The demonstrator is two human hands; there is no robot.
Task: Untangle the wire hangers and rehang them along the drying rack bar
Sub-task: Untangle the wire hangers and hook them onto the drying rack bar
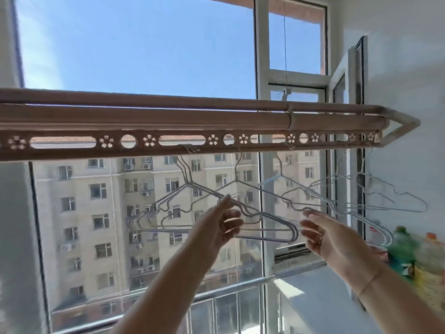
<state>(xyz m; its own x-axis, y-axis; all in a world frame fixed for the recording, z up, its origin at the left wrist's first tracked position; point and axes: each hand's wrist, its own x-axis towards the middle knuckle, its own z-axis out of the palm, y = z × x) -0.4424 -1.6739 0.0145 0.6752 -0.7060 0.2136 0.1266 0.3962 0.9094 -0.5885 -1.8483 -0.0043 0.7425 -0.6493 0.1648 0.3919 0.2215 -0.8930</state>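
A pinkish drying rack bar [192, 121] with a perforated strip of holes runs across the view overhead. Several silver wire hangers hang from the strip's holes: a bunched group [190, 196] at the middle, single ones [279, 186] further right, and one [395, 201] near the wall. Their arms overlap one another. My left hand [221, 227] reaches up with fingers spread, its fingertips touching the arm of the bunched hangers. My right hand [322, 235], fingers straight and spread, is at the lower ends of the hangers without gripping any.
A large window with white frames is behind the rack, with an opened sash [342, 97] at the upper right. A white wall [397, 68] is on the right. A green bottle [402, 249] and other containers stand on a ledge at lower right.
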